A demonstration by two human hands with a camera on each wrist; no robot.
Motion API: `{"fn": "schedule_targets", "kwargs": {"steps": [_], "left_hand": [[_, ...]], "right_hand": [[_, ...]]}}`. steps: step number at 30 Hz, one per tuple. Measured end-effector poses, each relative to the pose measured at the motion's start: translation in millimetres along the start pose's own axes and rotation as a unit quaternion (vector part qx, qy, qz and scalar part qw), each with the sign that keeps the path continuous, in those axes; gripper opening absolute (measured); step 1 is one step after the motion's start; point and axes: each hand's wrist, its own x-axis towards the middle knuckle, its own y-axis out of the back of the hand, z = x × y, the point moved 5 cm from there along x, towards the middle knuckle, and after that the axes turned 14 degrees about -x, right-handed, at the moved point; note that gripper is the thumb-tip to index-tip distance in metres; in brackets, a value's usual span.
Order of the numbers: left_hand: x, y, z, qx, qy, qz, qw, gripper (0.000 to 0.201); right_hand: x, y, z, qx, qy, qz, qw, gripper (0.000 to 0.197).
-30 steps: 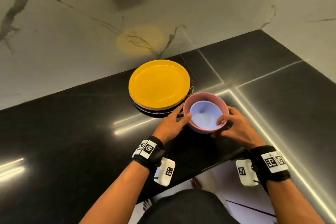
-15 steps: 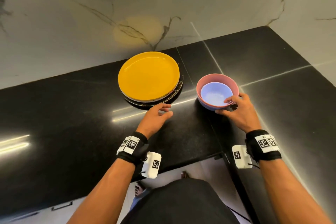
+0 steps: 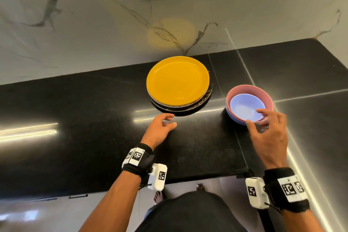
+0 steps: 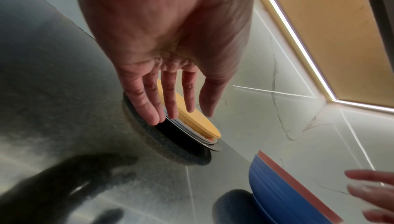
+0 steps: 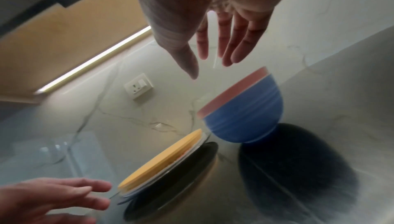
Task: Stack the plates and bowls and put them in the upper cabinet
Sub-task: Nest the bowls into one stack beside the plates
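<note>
While both hands hover over the black worktop (image 3: 84, 118), neither holds anything. The left hand (image 3: 160, 128), fingers straight and slightly apart, reaches just short of the plate stack (image 3: 178, 81) topped in yellow, near the worktop's back edge. The right hand (image 3: 271, 133), fingers spread, hangs by the nested bowls (image 3: 248, 105) toward the right end.

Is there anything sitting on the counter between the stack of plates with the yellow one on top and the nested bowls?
No. In the head view only bare black polished stone countertop separates the yellow-topped plate stack from the pink and blue nested bowls.
</note>
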Motion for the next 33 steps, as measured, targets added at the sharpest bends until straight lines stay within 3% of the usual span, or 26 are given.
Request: {"fn": "schedule_targets", "kwargs": {"steps": [3, 6, 9, 11, 14, 17, 20, 24, 28, 31, 33], "left_hand": [[4, 9, -4, 0.009, 0.0, 0.009, 1.0, 0.037], [10, 19, -4, 0.012, -0.001, 0.017, 1.0, 0.038], [19, 28, -3, 0.009, -0.008, 0.027, 1.0, 0.043], [24, 35, 1, 0.016, -0.01, 0.036, 0.999, 0.051], [33, 46, 8, 0.018, -0.007, 0.042, 0.999, 0.061], [45, 50, 12, 0.013, 0.01, 0.053, 0.998, 0.067], [61, 49, 11, -0.033, 0.025, 0.084, 0.996, 0.065], [82, 48, -1, -0.136, 0.056, 0.094, 0.985, 0.066], [93, 51, -14, -0.208, 0.107, 0.118, 0.965, 0.097], [100, 52, -16, -0.303, 0.132, 0.129, 0.935, 0.091], [107, 50, -22, -0.307, 0.139, 0.117, 0.934, 0.094]], "right_hand": [[-5, -10, -36, 0.049, 0.023, -0.061, 0.997, 0.022], [-9, -39, -68, 0.09, 0.052, -0.192, 0.976, 0.017], [-13, -86, -87, 0.104, 0.033, -0.343, 0.933, 0.032], [-11, -120, -92, 0.139, -0.028, -0.391, 0.909, 0.051], [0, -160, -91, 0.215, -0.154, -0.347, 0.899, 0.074], [11, -184, -90, 0.299, -0.284, -0.28, 0.867, 0.084], [18, -199, -89, 0.309, -0.355, -0.244, 0.848, 0.073], [22, -217, -80, 0.328, -0.377, -0.257, 0.827, 0.067], [22, -223, -78, 0.357, -0.373, -0.279, 0.81, 0.059], [23, -223, -82, 0.362, -0.377, -0.261, 0.812, 0.063], [25, -223, -82, 0.359, -0.385, -0.247, 0.814, 0.063]]}}
